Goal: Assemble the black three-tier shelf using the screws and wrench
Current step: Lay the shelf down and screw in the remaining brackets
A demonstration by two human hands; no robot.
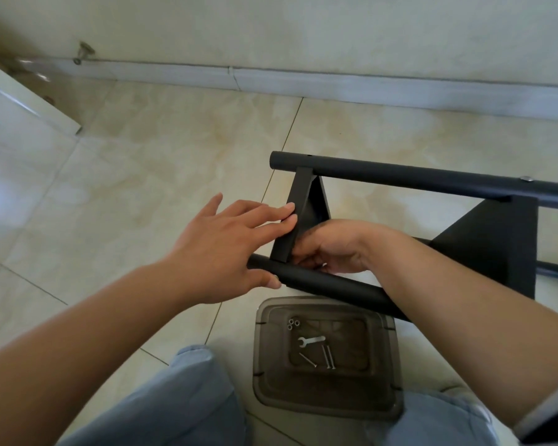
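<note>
The black shelf [484, 239] lay on its side on the tiled floor [142, 175], in front of the person's knees and close to the wall's baseboard [335, 83]. 2 round black tubes ran across the view, the far tube [400, 173] and the near tube [329, 284], with triangular black panels fixed between them. The left hand [219, 249] was spread with straight fingers, its fingertips pressed against the flat edge of the left panel [295, 217] and its thumb touching the near tube. The right hand [332, 246] reached in behind that panel, fingers curled at the joint where panel met near tube; what it pinched there was hidden, so I cannot tell whether it held anything. Just beside the near tube, between the knees, sat a smoky transparent tray [326, 394] holding a small silver wrench [310, 341], 3 long screws [327, 357] and a few nuts [293, 324]. A white door edge [29, 98] stood at the left, near a metal doorstop [83, 52].
</note>
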